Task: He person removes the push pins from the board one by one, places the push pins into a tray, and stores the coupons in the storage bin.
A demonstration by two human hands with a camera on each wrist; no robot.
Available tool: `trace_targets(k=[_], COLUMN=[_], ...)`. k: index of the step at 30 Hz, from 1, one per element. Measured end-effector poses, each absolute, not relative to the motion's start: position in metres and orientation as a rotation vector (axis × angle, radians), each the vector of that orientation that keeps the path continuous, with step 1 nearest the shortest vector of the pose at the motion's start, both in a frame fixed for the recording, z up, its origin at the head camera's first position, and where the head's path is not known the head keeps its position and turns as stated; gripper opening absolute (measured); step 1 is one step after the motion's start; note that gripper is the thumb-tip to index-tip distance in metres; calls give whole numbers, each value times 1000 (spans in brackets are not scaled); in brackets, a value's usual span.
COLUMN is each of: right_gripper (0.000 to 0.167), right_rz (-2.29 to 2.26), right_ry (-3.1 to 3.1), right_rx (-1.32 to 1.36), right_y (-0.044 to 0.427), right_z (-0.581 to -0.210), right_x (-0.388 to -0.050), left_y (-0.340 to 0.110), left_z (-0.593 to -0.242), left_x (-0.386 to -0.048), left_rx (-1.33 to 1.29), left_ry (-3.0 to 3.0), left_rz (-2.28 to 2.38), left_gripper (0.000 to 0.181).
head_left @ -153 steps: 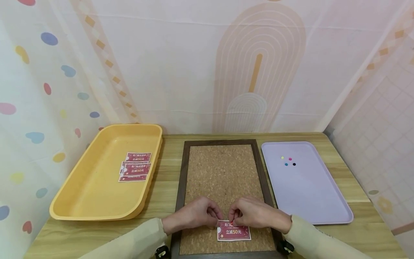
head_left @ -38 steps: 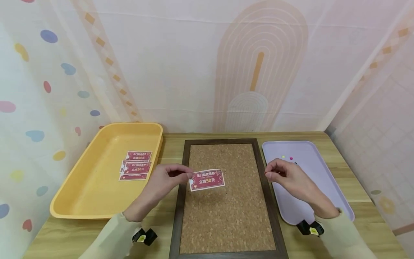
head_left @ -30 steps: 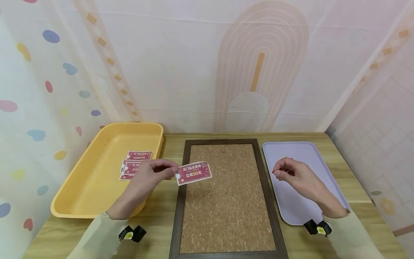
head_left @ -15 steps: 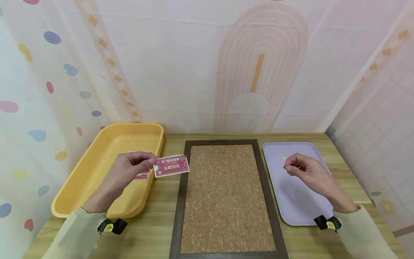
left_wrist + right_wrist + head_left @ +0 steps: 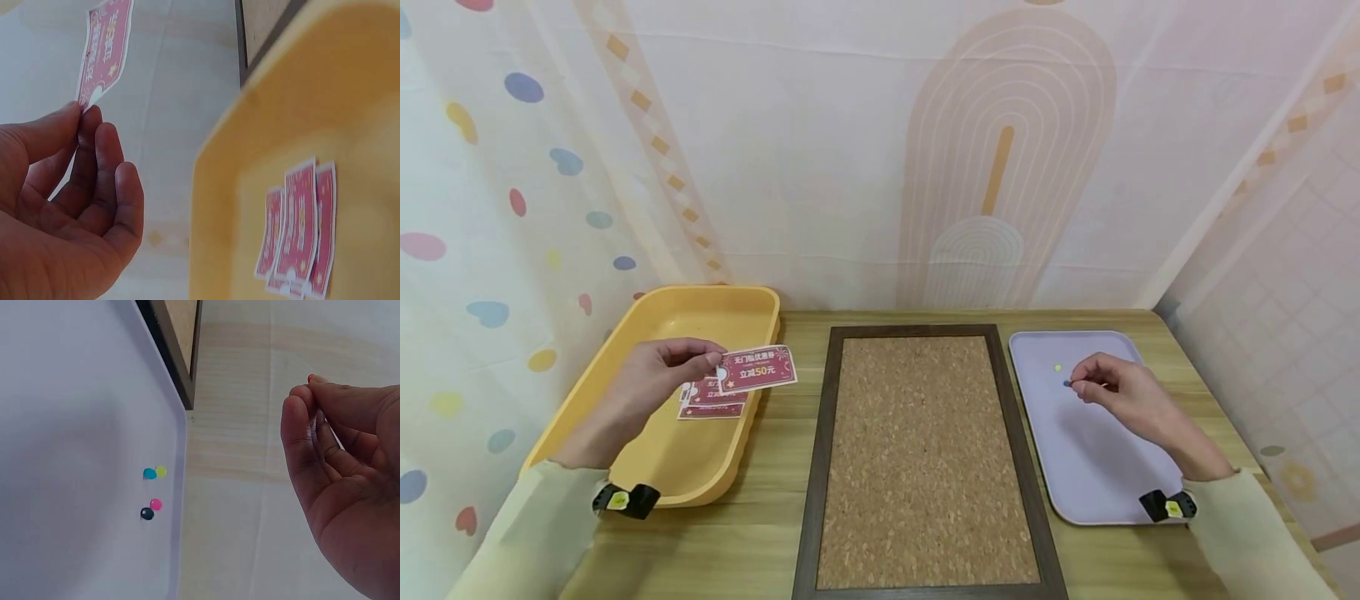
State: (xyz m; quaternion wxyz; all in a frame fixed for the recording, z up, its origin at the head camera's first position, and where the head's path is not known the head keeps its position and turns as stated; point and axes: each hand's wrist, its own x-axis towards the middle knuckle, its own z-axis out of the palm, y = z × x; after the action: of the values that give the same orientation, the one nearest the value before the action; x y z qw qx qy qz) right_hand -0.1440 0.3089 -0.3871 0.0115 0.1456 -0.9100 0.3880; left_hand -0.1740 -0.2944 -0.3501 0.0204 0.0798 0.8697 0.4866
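Observation:
My left hand (image 5: 647, 392) pinches a red paper coupon (image 5: 757, 368) by one corner, above the right side of the yellow tray (image 5: 700, 492). The left wrist view shows the coupon (image 5: 105, 53) between thumb and index finger, the other fingers loosely bent. Several matching coupons (image 5: 299, 225) lie overlapped inside that tray. Over the lilac tray (image 5: 1112, 475) my right hand (image 5: 1127, 400) pinches something small; the right wrist view reveals a red push pin (image 5: 310, 378) at the fingertips, mostly hidden. On the lilac tray sit blue (image 5: 149, 474), yellow (image 5: 161, 471), pink (image 5: 156, 504) and black (image 5: 147, 514) pins.
A cork board (image 5: 925, 467) in a dark wooden frame (image 5: 814, 483) lies between the two trays on the wooden table (image 5: 767, 533). A patterned cloth (image 5: 820, 167) hangs behind the table.
Earlier both hands were at the coupon on the cork board's lower part. The coupon has been lifted off and carried left to the yellow tray, while my right hand has moved right over the lilac tray.

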Motion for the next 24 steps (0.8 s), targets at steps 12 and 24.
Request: trace_targets(k=[12, 24], right_gripper=[12, 8], right_rz=[1222, 1256], right_ry=[-2860, -2864], right_rx=[433, 481], right_y=[320, 329], right_z=[-395, -407], right_x=[-153, -163], left_y=[-328, -354], left_z=[-351, -362], left_x=[-191, -206], left_rx=[282, 255], left_ry=[2662, 2635], left_rz=[1409, 1347], left_gripper=[34, 40])
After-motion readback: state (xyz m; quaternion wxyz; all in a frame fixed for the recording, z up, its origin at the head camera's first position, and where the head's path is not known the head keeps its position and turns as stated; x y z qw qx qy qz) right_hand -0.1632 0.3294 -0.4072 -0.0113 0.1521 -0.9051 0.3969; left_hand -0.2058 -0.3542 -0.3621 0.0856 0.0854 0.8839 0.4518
